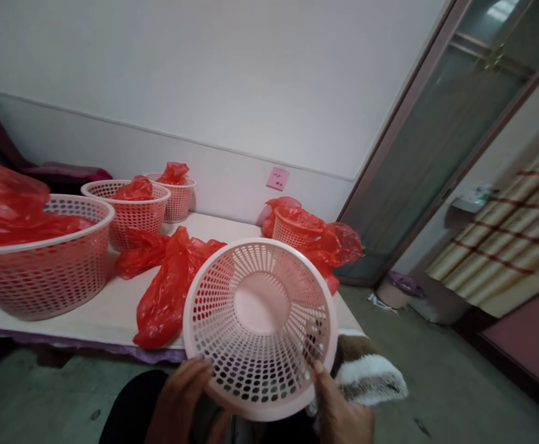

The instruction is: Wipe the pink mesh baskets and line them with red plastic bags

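An empty pale pink plastic basket [263, 302] with perforated sides is tilted so its open mouth faces me. My right hand [343, 404] grips its lower right rim, the thumb over the edge; its other fingers are hidden behind the basket. At the lower left rim, my left hand [181, 398] has its fingertips over the edge and its thumb below, slightly blurred. Just behind the basket, a crumpled red plastic bag [170, 296] lies on the white-covered table [98, 324]. To the right, red bags [338, 243] surround a smaller basket [292, 231].
On the left stand a large basket [66, 265], a medium basket [137, 216] and a small basket [179, 203], each with red plastic inside. A pink note [277, 178] is on the wall. A waste bin [396, 290] stands near the curtain [505, 240]. Fluffy fabric [371, 376] hangs near my right hand.
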`<action>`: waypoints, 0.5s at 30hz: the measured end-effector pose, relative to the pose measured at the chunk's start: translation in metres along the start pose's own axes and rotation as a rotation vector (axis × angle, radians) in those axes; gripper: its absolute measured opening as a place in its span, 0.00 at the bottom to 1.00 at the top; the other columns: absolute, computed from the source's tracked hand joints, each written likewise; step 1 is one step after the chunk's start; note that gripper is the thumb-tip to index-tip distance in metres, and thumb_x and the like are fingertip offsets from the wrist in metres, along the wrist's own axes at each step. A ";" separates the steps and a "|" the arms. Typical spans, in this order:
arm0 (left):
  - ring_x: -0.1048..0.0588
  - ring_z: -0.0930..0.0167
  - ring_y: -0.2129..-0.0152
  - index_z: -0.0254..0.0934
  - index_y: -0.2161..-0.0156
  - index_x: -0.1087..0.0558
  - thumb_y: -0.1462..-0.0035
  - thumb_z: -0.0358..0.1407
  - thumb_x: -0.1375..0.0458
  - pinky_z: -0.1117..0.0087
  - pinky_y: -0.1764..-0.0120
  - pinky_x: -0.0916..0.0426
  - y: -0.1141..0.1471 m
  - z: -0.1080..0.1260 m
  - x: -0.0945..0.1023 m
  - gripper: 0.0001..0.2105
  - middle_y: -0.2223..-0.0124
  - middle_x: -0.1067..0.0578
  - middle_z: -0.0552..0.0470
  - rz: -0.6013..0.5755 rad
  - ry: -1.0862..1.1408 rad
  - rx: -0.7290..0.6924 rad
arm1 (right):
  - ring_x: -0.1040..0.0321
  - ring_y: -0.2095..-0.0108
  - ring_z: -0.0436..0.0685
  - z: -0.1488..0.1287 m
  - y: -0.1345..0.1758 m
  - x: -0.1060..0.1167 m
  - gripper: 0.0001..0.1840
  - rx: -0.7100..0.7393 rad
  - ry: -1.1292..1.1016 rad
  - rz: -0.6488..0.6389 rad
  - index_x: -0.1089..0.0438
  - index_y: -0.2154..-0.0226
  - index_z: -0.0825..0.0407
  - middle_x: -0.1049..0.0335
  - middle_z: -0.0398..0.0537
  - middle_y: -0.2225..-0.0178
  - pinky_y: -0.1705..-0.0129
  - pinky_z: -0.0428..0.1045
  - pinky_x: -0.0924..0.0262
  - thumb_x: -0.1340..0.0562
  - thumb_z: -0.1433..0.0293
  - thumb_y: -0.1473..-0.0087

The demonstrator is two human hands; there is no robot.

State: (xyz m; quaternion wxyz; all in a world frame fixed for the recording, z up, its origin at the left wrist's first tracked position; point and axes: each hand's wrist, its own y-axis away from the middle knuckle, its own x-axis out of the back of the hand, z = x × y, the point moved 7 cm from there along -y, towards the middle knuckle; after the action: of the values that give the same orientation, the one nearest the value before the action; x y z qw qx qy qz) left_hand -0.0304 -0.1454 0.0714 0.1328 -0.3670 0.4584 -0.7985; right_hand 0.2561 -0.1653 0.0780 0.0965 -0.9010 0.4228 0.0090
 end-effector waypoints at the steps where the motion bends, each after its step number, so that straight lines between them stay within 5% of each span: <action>1: 0.23 0.65 0.56 0.38 0.49 0.30 0.45 0.41 0.40 0.66 0.53 0.27 -0.004 0.016 -0.004 0.19 0.54 0.21 0.47 -0.044 -0.027 -0.165 | 0.35 0.44 0.68 -0.002 0.002 -0.003 0.37 -0.008 -0.014 -0.012 0.32 0.47 0.55 0.29 0.56 0.48 0.40 0.64 0.44 0.29 0.58 0.59; 3: 0.22 0.66 0.59 0.34 0.51 0.29 0.42 0.42 0.45 0.68 0.56 0.28 -0.011 0.041 -0.014 0.17 0.58 0.19 0.46 -0.088 -0.078 -0.393 | 0.31 0.49 0.66 -0.002 0.007 -0.009 0.38 -0.032 -0.045 -0.037 0.33 0.46 0.56 0.28 0.57 0.49 0.42 0.63 0.42 0.29 0.58 0.58; 5: 0.20 0.67 0.64 0.34 0.55 0.28 0.39 0.37 0.50 0.67 0.59 0.28 -0.017 0.054 -0.022 0.13 0.62 0.18 0.47 -0.098 -0.103 -0.463 | 0.27 0.55 0.65 0.001 0.010 -0.013 0.36 -0.063 -0.064 -0.040 0.31 0.49 0.59 0.24 0.58 0.55 0.48 0.61 0.36 0.28 0.58 0.59; 10: 0.21 0.70 0.75 0.41 0.60 0.29 0.45 0.26 0.51 0.71 0.70 0.27 -0.022 0.057 -0.035 0.12 0.68 0.19 0.54 -0.201 0.035 -0.402 | 0.26 0.56 0.64 -0.004 0.013 -0.017 0.33 -0.014 -0.155 -0.074 0.29 0.49 0.56 0.23 0.55 0.58 0.50 0.59 0.33 0.29 0.58 0.57; 15: 0.19 0.70 0.72 0.40 0.57 0.27 0.43 0.31 0.46 0.76 0.68 0.26 -0.017 0.058 -0.035 0.10 0.66 0.18 0.51 -0.239 0.142 -0.367 | 0.26 0.59 0.61 -0.022 0.020 -0.020 0.22 0.110 -0.140 -0.152 0.26 0.54 0.52 0.23 0.53 0.61 0.51 0.57 0.32 0.33 0.60 0.50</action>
State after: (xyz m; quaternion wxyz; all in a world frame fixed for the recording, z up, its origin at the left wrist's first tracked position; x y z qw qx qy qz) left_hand 0.0375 -0.1537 0.0876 -0.0644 -0.3794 0.5576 -0.7355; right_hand 0.2268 -0.1668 0.0985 0.1755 -0.9211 0.3452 0.0416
